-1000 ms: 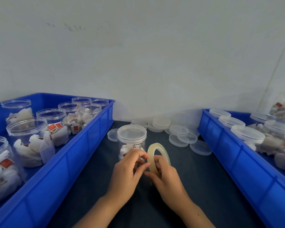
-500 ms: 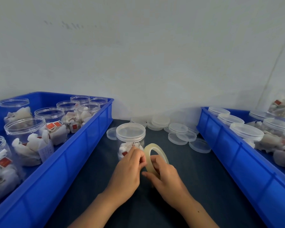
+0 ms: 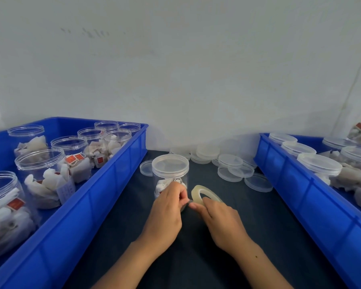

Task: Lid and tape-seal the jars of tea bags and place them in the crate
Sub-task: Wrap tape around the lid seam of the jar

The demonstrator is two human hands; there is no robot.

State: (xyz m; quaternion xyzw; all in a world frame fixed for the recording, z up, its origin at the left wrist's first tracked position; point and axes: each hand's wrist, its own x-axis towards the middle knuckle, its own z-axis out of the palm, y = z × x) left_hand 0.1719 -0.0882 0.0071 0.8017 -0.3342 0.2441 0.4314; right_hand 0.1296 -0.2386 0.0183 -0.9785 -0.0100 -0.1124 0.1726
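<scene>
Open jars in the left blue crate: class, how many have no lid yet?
7: near-left corner, big front one, back left, middle, then three at the far end; an eighth rim may hide behind.

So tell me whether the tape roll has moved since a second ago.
Yes. The tape roll has tipped flatter and sunk lower against the lidded jar, held by the right hand.

Tape roll (image 3: 204,195) tipped flatter; left hand (image 3: 167,213) now pinching tape end.
</scene>
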